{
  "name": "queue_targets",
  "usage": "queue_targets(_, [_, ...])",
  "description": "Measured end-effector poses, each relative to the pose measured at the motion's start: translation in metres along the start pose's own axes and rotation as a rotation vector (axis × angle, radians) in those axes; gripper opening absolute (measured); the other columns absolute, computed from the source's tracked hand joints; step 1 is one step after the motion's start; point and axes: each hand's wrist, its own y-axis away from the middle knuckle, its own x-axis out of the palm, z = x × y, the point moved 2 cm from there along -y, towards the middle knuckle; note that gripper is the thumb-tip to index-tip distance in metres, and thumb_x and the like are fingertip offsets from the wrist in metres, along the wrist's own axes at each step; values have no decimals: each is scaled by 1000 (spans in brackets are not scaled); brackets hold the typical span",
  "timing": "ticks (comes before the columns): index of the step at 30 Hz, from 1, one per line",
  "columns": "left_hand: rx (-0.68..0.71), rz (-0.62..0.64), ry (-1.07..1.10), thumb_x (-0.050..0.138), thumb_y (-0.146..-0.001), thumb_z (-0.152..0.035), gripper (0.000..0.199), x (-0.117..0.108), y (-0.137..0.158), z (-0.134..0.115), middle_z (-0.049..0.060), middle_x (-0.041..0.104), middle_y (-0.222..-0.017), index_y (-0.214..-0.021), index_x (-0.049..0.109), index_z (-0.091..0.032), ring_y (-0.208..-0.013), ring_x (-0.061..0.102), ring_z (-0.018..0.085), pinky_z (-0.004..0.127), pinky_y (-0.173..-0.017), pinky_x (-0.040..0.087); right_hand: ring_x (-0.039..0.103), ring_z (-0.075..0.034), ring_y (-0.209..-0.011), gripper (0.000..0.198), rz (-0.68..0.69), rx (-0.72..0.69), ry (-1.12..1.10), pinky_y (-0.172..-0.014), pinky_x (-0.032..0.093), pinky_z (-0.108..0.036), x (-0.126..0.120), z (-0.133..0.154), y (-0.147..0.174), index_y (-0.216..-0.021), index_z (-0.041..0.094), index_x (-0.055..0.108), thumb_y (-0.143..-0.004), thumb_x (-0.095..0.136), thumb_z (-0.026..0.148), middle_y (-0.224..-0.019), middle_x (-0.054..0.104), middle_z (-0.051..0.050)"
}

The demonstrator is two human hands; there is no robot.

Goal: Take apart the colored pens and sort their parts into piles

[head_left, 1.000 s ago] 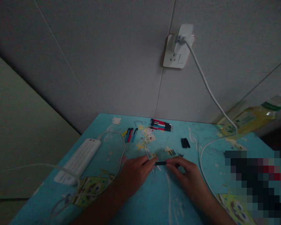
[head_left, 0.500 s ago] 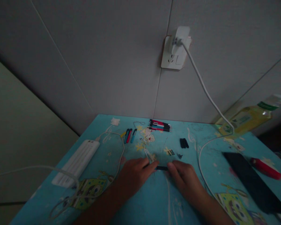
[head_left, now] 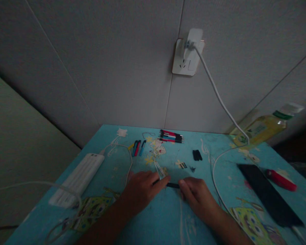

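Between my two hands a black pen part (head_left: 172, 185) lies roughly level, low over the table. My left hand (head_left: 144, 189) pinches its left end, and my right hand (head_left: 197, 194) is closed round its right end; the fingers hide both ends. Just beyond my left fingertips lie several thin white refills (head_left: 158, 167). Past my right hand are some small short parts (head_left: 183, 165), a little dark cluster of tiny pieces (head_left: 192, 169) and black grip sleeves (head_left: 197, 155). Blue and red pen barrels (head_left: 139, 148) lie farther left, near a row of whole pens (head_left: 171, 136) at the back.
A white power strip (head_left: 78, 178) with its cable lies on the left of the blue patterned tablecloth (head_left: 158, 224). On the right are a dark flat slab (head_left: 270, 194), a red object (head_left: 282, 180) and a yellow-liquid bottle (head_left: 261, 129). A white cable (head_left: 216, 90) hangs from the wall socket (head_left: 180, 66).
The view has shifted slightly, so everything appears a little farther left. Both hands keep hold of the black pen part, which now tilts slightly down to the right.
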Motion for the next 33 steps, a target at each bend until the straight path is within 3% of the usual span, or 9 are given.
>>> queue_targets(3, [0, 9, -7, 57, -97, -25, 34, 0, -2, -1, 0, 60, -80, -132, 57, -26, -69, 60, 17, 30, -60, 43, 55, -13, -60, 44, -23, 13, -3, -63, 40, -26, 0, -3, -1, -68, 19, 57, -104, 38, 37, -63, 57, 0])
queue_targets(8, [-124, 78, 31, 54, -99, -29, 29, 3, -3, 4, -1, 59, -77, -128, 59, -28, -66, 60, 15, 28, -58, 42, 62, -17, -86, 19, -63, -77, -1, -81, 44, -28, -8, -2, -4, -104, 21, 63, -101, 48, 33, -93, 67, -4])
queue_targets(12, [-102, 55, 77, 53, -100, -31, 26, 5, -2, 6, -1, 59, -77, -123, 62, -26, -65, 60, 14, 27, -59, 41, 60, -16, -79, 23, -59, -111, 82, -77, 42, -29, -8, -1, -2, -93, 21, 63, -103, 44, 31, -84, 65, -3])
queue_targets(15, [-57, 3, 55, 52, -100, -29, 23, 6, 1, 3, 0, 59, -75, -119, 64, -24, -63, 59, 14, 28, -59, 39, 56, -15, -69, 34, -49, -54, 94, -70, 38, -29, -4, -1, -1, -78, 19, 57, -104, 39, 34, -71, 58, -1])
queue_targets(23, [-6, -51, 55, 50, -101, -24, 26, 9, 7, 0, 0, 61, -76, -125, 61, -22, -63, 59, 15, 29, -61, 37, 30, -9, -47, 52, 0, 233, -323, -48, 26, -25, 9, -2, -1, -60, 21, 35, -104, 30, 49, -52, 31, 6])
queue_targets(26, [-39, -53, 116, 49, -101, -28, 27, 7, 5, 3, 1, 63, -78, -124, 61, -23, -62, 61, 14, 28, -60, 38, 42, -10, -52, 47, -41, 135, -194, -54, 32, -25, 3, 2, -1, -65, 20, 46, -103, 37, 45, -58, 44, 4])
queue_targets(29, [-91, -13, 181, 51, -100, -34, 25, 7, 6, 5, 1, 66, -81, -120, 62, -25, -66, 65, 16, 28, -62, 40, 57, -14, -71, 31, -5, -37, -38, -70, 39, -26, -4, 7, -1, -80, 20, 57, -102, 44, 37, -78, 60, 0])
queue_targets(33, [-135, 70, 233, 48, -100, -35, 24, 10, 6, 5, 2, 69, -85, -114, 64, -24, -69, 67, 17, 29, -63, 43, 59, -16, -76, 25, 41, -122, 63, -73, 41, -27, -7, 7, 0, -88, 20, 59, -102, 43, 34, -87, 64, -3])
